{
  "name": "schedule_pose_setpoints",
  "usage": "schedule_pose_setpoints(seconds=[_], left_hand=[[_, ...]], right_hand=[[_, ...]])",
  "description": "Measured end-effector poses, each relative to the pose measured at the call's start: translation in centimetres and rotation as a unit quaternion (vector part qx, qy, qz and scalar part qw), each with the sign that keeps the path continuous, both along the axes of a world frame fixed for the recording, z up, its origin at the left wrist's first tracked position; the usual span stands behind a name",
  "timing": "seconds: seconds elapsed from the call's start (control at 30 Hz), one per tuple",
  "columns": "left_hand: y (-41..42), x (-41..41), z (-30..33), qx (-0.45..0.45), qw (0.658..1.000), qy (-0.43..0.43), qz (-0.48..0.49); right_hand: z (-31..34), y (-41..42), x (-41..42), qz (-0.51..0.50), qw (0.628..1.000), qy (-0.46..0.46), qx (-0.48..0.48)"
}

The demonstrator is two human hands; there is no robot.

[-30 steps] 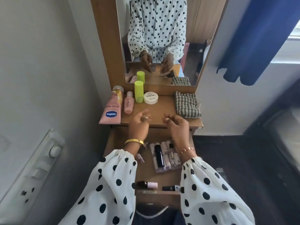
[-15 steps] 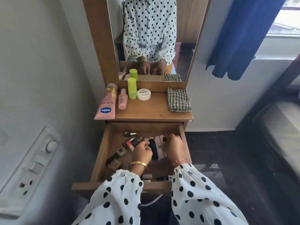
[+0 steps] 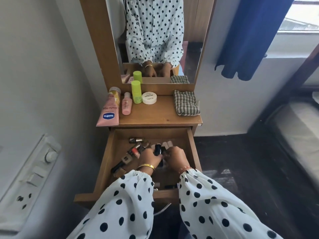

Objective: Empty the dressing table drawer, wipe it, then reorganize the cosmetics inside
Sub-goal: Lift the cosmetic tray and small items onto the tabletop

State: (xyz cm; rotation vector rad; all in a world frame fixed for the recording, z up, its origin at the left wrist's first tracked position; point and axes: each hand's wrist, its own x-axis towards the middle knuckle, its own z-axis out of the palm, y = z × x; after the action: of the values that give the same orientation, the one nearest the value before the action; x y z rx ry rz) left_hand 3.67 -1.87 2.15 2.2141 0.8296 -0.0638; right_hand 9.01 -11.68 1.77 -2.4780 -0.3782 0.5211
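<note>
Bench of brown wood [image 3: 155,118] carries a pink Vaseline tube [image 3: 109,111] at its left edge and a folded checked cloth [image 3: 186,102] at its right. Below, the open wooden drawer [image 3: 192,149] holds scattered small cosmetics. Left hand [image 3: 149,156] curls its grip round a black lipstick tube [image 3: 157,150] mid-drawer; right hand [image 3: 175,156] is curled beside it, its grip unclear.

One view only, from your head. It looks forward and steeply down over your sleeves [image 3: 131,204] into the open drawer [image 3: 191,149], close below. Wide angle: mirror [image 3: 160,40] at top, wall left, window upper right.
</note>
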Motion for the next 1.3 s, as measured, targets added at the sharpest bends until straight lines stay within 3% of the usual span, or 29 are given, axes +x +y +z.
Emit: schedule_pose_setpoints(seconds=[0.43,0.53,0.63,0.7,0.83,1.0,1.1,1.3], left_hand=[[4.5,-4.8,0.0,0.039,0.997,0.05,0.05],[4.3,-4.8,-0.1,0.041,0.997,0.054,0.041],[4.0,-4.8,0.1,0.057,0.997,0.043,0.032],[3.7,-4.6,0.4,0.064,0.997,-0.001,0.038],[2.4,-3.7,0.9,0.038,0.997,-0.07,0.02],[-0.4,-2.1,0.7,-0.054,0.998,-0.019,0.002],[-1.4,-1.7,0.3,-0.074,0.997,0.022,0.005],[0.1,-1.4,0.0,-0.19,0.978,0.01,0.087]], right_hand=[[0.3,4.9,-3.3,0.193,0.98,-0.032,-0.046],[0.1,4.3,-2.8,0.163,0.987,-0.003,-0.011],[0.6,2.9,-1.4,0.048,0.993,0.039,0.096],[0.9,1.4,-0.2,-0.032,0.992,0.008,0.126],[1.1,-0.9,0.6,-0.062,0.994,-0.086,0.014],[0.6,-0.8,-0.2,-0.015,0.995,-0.03,-0.093],[0.3,-0.7,-0.1,-0.028,0.995,-0.004,-0.092],[0.2,-0.9,0.6,-0.09,0.991,0.102,-0.016]])
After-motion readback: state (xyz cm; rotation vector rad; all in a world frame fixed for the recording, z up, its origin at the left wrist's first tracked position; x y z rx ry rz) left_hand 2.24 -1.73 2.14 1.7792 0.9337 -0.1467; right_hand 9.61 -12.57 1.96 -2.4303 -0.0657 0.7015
